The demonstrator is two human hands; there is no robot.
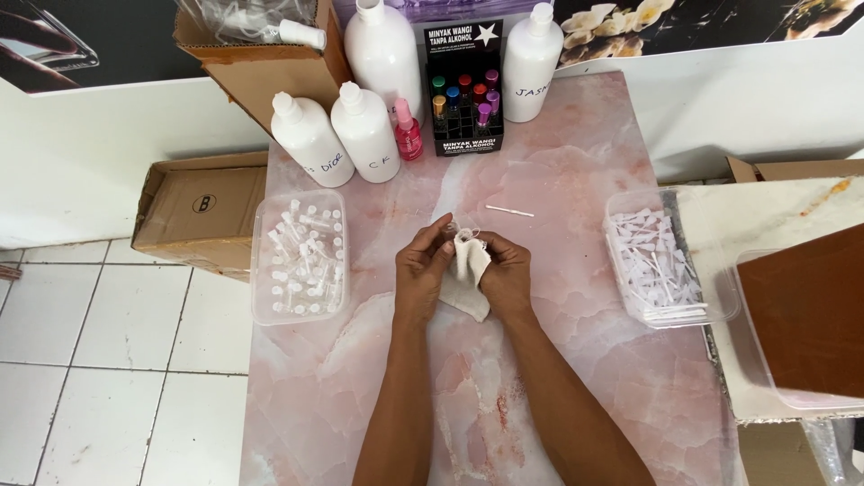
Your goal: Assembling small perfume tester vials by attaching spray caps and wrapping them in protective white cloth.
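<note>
Plastic tub (261, 270) holds vials; hands pinch cloth (468, 270), perhaps vial.

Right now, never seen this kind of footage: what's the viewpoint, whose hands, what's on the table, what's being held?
There is one picture, taken from a camera on a person's head, looking down at their own two bare hands; no machine is involved. They work over a pink marbled tabletop. The left hand and the right hand meet at the middle, both with a grip on a white cloth; a small clear thing seems wrapped in its top, too small to identify. On the left sits a clear tub of small vials; on the right, a clear tub of white plastic tips. At the back stand large white bottles, a pink spray bottle and a black rack of coloured-cap bottles. A thin white stick lies nearby.
</note>
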